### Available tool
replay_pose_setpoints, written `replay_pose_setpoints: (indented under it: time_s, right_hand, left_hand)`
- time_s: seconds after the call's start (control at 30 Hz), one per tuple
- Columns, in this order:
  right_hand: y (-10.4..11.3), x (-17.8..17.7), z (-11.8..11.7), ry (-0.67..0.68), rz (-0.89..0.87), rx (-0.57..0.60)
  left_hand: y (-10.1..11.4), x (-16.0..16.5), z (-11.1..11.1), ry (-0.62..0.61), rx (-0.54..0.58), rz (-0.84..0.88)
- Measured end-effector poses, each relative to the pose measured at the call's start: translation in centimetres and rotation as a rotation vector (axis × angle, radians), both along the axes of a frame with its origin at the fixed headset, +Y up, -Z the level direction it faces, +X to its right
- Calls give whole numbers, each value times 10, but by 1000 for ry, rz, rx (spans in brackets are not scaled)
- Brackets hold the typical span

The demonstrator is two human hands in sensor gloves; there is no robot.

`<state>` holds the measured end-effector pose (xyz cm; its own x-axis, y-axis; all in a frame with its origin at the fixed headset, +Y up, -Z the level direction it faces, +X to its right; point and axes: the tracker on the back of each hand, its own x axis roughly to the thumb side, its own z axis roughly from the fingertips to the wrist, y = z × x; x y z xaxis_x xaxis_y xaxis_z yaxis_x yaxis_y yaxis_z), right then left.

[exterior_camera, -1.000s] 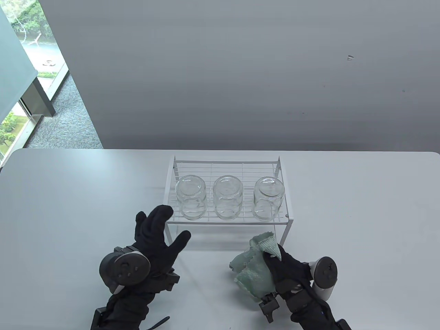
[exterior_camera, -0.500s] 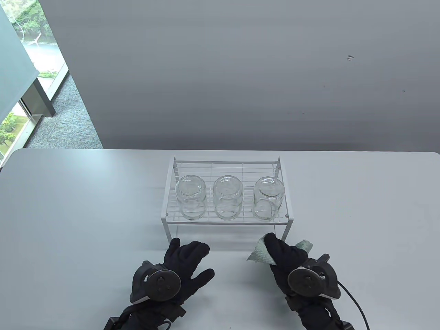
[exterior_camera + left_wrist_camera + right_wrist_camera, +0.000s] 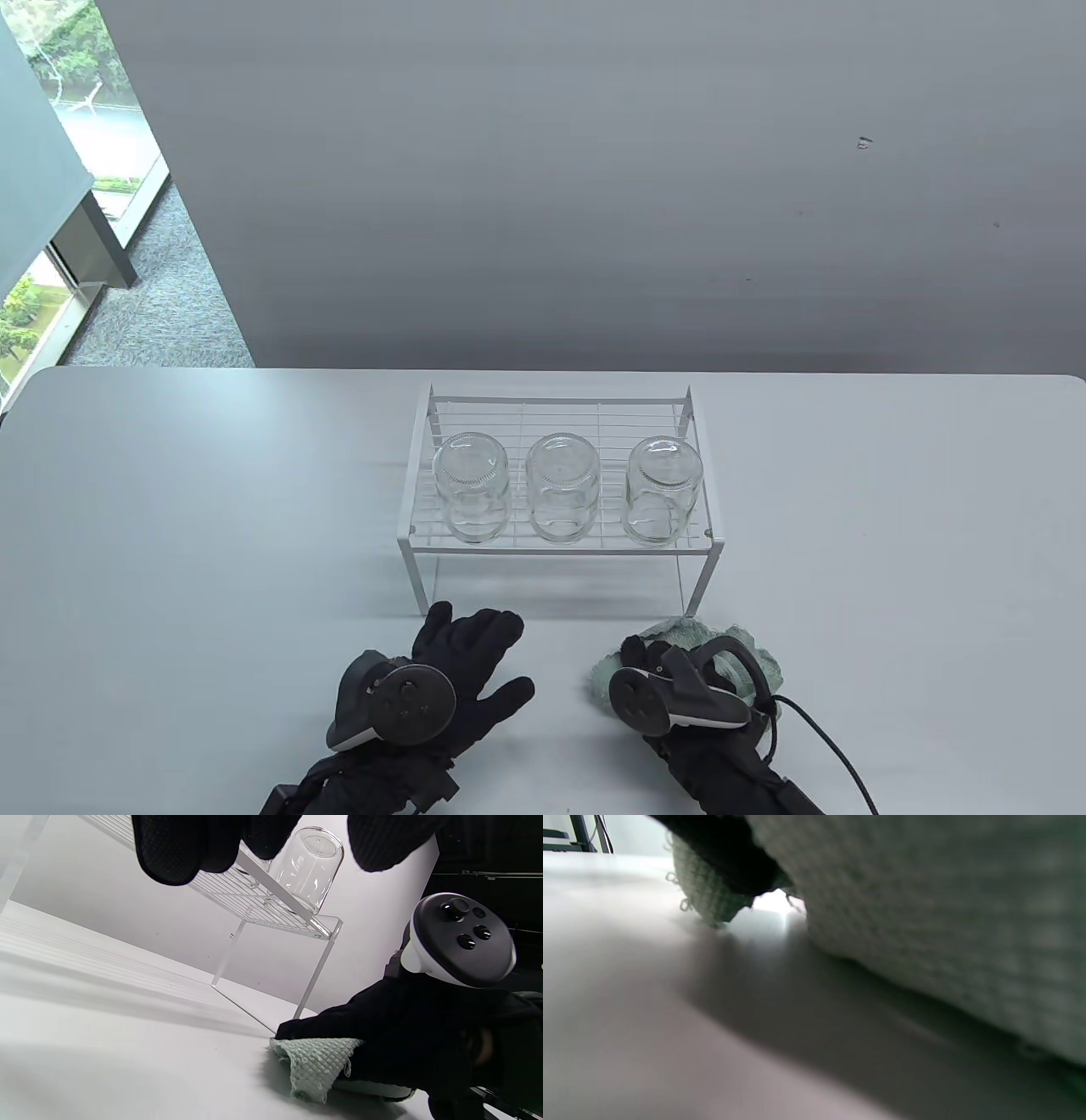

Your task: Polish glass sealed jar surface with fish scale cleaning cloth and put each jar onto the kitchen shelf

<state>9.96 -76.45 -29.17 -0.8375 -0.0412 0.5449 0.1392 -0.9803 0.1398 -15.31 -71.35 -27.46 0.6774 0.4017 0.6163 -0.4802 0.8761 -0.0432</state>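
Three clear glass jars stand upside down in a row on the white wire shelf. In front of the shelf my left hand lies flat on the table with its fingers spread, holding nothing. My right hand lies palm down over the bunched pale green cloth, its fingers bent over it and holding it against the table. The left wrist view shows the cloth sticking out under the right hand, with one jar on the shelf above.
The white table stretches to both sides of the shelf. A black cable runs from the right tracker toward the near edge. A grey wall stands behind the table.
My right hand turned palm down and lowered the cloth from the air onto the table. My left hand drew back from the shelf's left corner and settled flat on the table.
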Motion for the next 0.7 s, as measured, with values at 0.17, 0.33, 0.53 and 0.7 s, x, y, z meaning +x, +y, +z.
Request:
replay_pose_setpoints:
  time_s: [0.17,0.33,0.53,0.7]
  right_hand:
    - [-3,2,3,-79,-34,-189]
    - [-4,6,2,-103,-74,-282]
    - [4,21,-2,-115,-221,-333]
    - [23,44,-2,-137,-471,-370]
  left_hand:
    - [1,-3,-2,8,-18,22]
    - [-2,-1,-2,7,-38,8]
    - [-3,0,-2,0,-47,-6]
    - [-4,-3,-4,9,-57,0]
